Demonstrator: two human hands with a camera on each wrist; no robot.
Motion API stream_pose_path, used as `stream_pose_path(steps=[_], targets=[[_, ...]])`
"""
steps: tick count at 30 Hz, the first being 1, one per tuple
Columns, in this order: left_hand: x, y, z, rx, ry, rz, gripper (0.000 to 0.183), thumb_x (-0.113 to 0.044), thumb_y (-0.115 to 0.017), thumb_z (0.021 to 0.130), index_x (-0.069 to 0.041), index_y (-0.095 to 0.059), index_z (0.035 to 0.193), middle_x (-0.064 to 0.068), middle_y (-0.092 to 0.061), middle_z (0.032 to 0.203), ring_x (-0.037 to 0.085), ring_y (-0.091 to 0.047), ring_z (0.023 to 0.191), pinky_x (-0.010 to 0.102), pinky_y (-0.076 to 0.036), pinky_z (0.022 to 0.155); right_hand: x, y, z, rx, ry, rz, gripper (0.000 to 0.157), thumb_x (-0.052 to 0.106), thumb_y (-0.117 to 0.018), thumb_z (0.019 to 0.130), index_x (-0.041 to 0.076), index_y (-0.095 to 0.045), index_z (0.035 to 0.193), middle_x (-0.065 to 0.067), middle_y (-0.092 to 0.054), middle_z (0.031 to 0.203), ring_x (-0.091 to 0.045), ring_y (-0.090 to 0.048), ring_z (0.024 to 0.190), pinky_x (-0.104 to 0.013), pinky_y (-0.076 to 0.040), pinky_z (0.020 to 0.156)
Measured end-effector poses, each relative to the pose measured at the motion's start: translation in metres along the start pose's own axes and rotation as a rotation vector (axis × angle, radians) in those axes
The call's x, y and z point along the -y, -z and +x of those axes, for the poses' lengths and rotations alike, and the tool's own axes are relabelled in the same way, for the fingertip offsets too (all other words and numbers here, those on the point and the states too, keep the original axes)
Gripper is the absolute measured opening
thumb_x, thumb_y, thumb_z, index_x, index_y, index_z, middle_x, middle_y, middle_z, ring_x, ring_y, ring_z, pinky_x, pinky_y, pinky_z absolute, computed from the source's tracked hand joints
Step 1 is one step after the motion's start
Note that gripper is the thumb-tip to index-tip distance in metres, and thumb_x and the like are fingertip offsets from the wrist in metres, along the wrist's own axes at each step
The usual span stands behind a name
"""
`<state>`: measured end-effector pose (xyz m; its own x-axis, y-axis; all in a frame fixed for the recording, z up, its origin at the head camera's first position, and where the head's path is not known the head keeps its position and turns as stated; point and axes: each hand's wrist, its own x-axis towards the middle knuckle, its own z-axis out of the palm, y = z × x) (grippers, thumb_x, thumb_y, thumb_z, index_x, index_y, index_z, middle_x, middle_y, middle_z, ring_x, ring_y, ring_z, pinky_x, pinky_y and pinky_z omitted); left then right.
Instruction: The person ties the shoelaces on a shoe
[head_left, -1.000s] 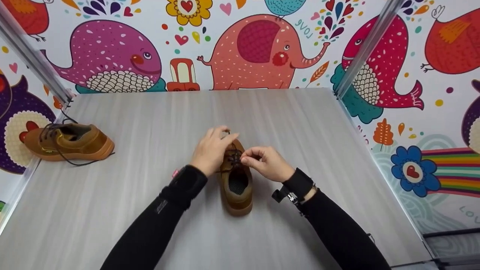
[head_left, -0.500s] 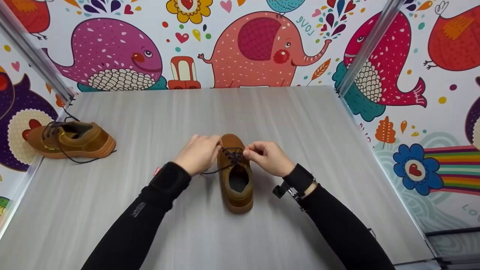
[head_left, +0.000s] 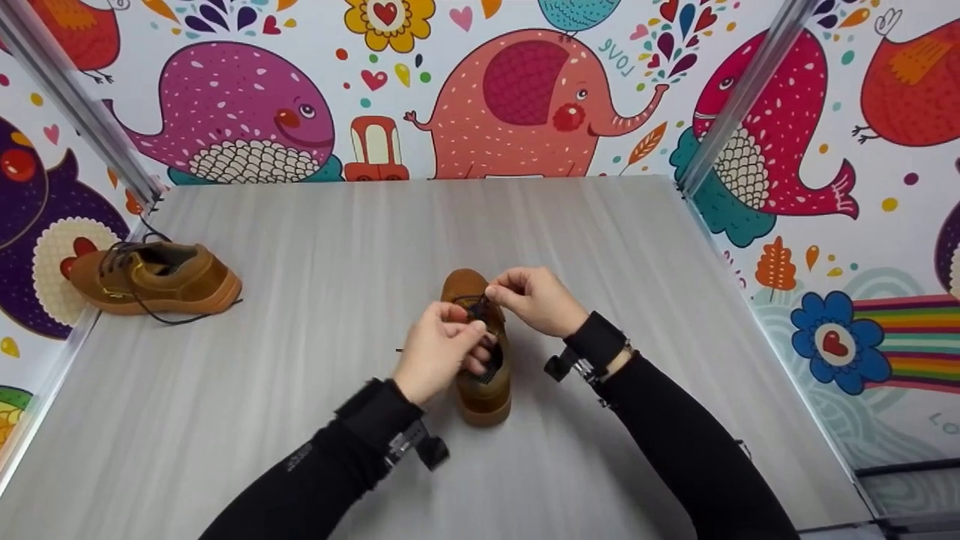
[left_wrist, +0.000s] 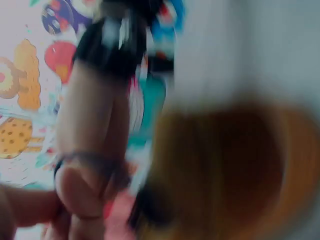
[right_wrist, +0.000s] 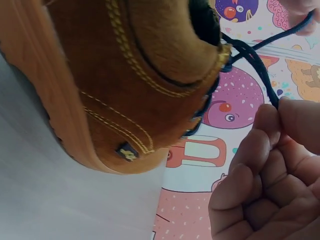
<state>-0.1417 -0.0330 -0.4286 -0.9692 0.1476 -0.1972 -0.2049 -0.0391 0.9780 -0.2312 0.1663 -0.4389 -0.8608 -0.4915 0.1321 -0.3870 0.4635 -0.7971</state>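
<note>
Compared with half a second ago, we see the left hand brought in from beside the toe of the brown shoe to above its opening, which it now partly hides; the forearm has rolled, so the small device on its wrist strap shows. The right hand has edged a little farther toward the toe. We find the right hand pinching the dark lace between thumb and forefinger at the shoe's right side, its other fingers curled in. The left hand pinches another strand, which we see stretched up to its fingertips in the right wrist view; the left wrist view is too blurred to tell more. The shoe stands on its sole near the middle of the surface, toe pointing away from us. The second shoe has kept its place at the left edge, side-on, toe up against that edge, laces trailing. As for edges, the far one meets the painted wall well beyond the toe. We see a broad stretch of surface between the two shoes, another from the right hand to the right edge, and more room behind the heel.
</note>
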Motion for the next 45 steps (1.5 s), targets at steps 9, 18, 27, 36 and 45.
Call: stream_pose_path(steps=[9, 18, 27, 36, 45], targets=[[0.016, -0.017, 0.024, -0.006, 0.051, -0.121, 0.026, -0.006, -0.061, 0.108, 0.011, -0.062, 0.128, 0.008, -0.074, 0.081, 0.010, -0.065, 0.054, 0.023, -0.057, 0.052, 0.006, -0.002, 0.000, 0.007, 0.030, 0.035, 0.021, 0.020, -0.068, 0.107, 0.004, -0.080, 0.104, -0.013, -0.077, 0.090, -0.007, -0.057, 0.069, -0.020, -0.044, 0.064], [0.013, -0.010, 0.031, -0.067, 0.016, -0.104, 0.019, -0.009, -0.063, 0.108, 0.007, -0.073, 0.109, 0.004, -0.071, 0.073, 0.011, -0.063, 0.053, 0.022, -0.055, 0.050, 0.004, -0.006, -0.030, 0.076, -0.114, 0.168, 0.036, 0.015, -0.081, 0.097, -0.003, -0.070, 0.126, -0.016, -0.080, 0.106, -0.012, -0.075, 0.091, -0.021, -0.059, 0.080], [0.015, 0.004, 0.029, -0.149, -0.094, 0.238, 0.026, -0.021, -0.072, 0.104, -0.004, -0.081, 0.121, 0.006, -0.080, 0.089, 0.003, -0.050, 0.055, 0.019, -0.040, 0.053, -0.003, -0.005, -0.045, 0.038, -0.171, 0.171, 0.015, 0.016, -0.071, 0.104, 0.003, -0.077, 0.111, -0.003, -0.076, 0.096, -0.007, -0.064, 0.081, -0.020, -0.052, 0.073], [0.019, 0.017, 0.032, -0.188, -0.110, 0.298, 0.023, -0.023, -0.074, 0.103, -0.007, -0.084, 0.115, 0.011, -0.082, 0.095, 0.005, -0.051, 0.052, 0.020, -0.043, 0.051, -0.011, -0.023, -0.043, -0.009, -0.148, 0.665, 0.007, 0.010, -0.069, 0.104, 0.012, -0.073, 0.100, 0.000, -0.078, 0.128, -0.006, -0.063, 0.083, -0.020, -0.048, 0.070], [0.019, 0.021, 0.035, -0.163, -0.100, 0.320, 0.022, -0.027, -0.074, 0.103, -0.008, -0.085, 0.110, 0.006, -0.076, 0.077, 0.007, -0.059, 0.056, 0.022, -0.047, 0.054, -0.007, -0.038, -0.040, -0.042, -0.061, 0.603, 0.010, 0.011, -0.077, 0.099, 0.002, -0.075, 0.103, -0.002, -0.079, 0.112, -0.005, -0.067, 0.088, -0.019, -0.053, 0.071]])
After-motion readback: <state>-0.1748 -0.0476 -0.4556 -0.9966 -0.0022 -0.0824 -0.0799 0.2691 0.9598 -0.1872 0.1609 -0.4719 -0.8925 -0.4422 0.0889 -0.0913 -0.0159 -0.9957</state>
